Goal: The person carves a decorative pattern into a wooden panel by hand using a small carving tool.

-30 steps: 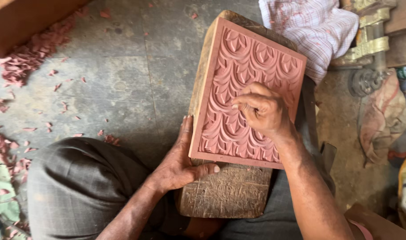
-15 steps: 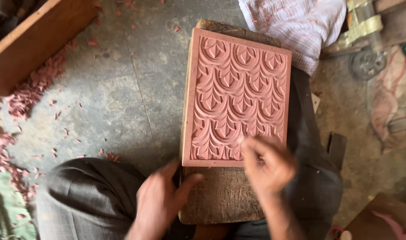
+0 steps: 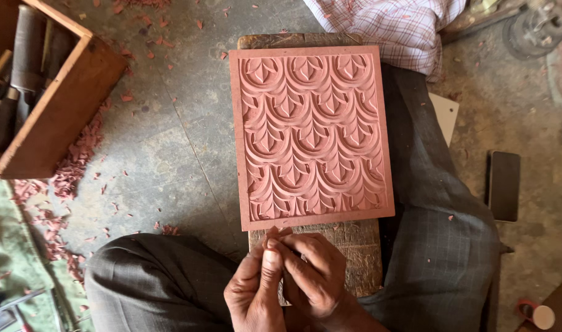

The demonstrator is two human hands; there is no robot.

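Lying flat at frame centre on a wooden block (image 3: 348,246): a reddish carved panel (image 3: 310,136), rectangular, cut with overlapping scale shapes. Just below its lower edge, left hand (image 3: 255,289) and right hand (image 3: 314,276) pressed together, fingertips (image 3: 272,241) pinching something too small to make out. Upper left, wooden box (image 3: 59,104) of tools, cut off by the frame. At right, dark phone (image 3: 504,185) on the floor. Checked cloth (image 3: 397,24) along the top edge, partly cropped.

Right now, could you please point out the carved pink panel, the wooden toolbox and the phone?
Carved pink panel (image 3: 310,135), head view, carved middle.
Wooden toolbox (image 3: 66,104), head view, right wall.
Phone (image 3: 504,185), head view, screen centre.
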